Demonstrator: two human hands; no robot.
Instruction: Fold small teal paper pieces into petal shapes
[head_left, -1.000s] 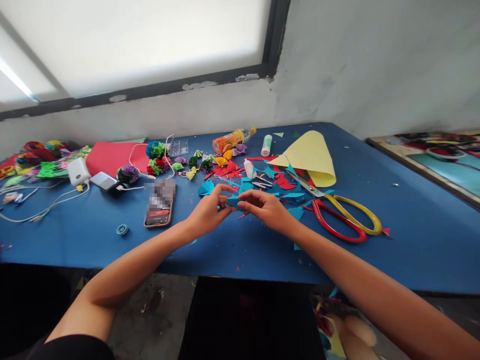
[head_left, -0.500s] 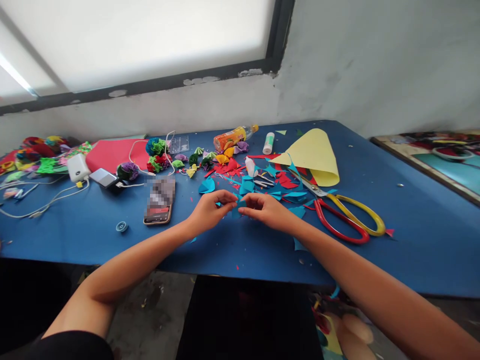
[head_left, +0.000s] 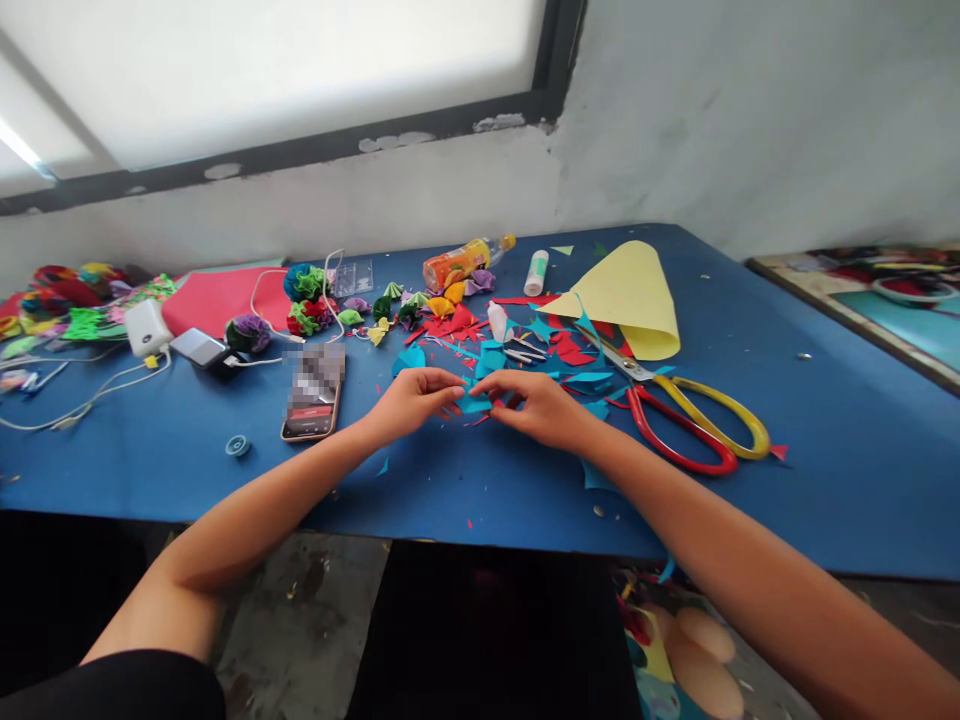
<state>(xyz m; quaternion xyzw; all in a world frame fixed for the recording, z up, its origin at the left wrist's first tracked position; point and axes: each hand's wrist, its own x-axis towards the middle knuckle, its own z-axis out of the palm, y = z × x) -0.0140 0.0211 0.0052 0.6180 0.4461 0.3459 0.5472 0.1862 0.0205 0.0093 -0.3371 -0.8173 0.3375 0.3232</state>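
Observation:
Between my two hands is a small piece of blue paper (head_left: 474, 402), partly covered by the fingers. My left hand (head_left: 420, 400) pinches its left side between thumb and fingertips. My right hand (head_left: 536, 405) has its fingers curled at the right side of the same piece, with the fingertips touching it. Just beyond the hands lie more blue paper pieces (head_left: 491, 357), cut red paper scraps (head_left: 456, 325) and a small white glue bottle (head_left: 497, 322). Large scissors (head_left: 679, 420) with one red and one yellow handle rest near my right forearm, blades pointing away.
A phone (head_left: 313, 392) lies left of my hands, near a small round cap (head_left: 238, 446). Farther back are an orange drink bottle (head_left: 465, 262), a glue stick (head_left: 535, 272) and a curled yellow sheet (head_left: 637, 300). A power bank (head_left: 147, 328) with cables sits at left.
The blue paper has been turned in my fingers and now lies flatter, showing a wider face. My right hand's fingers have shifted over its top edge. The camera view has tilted slightly.

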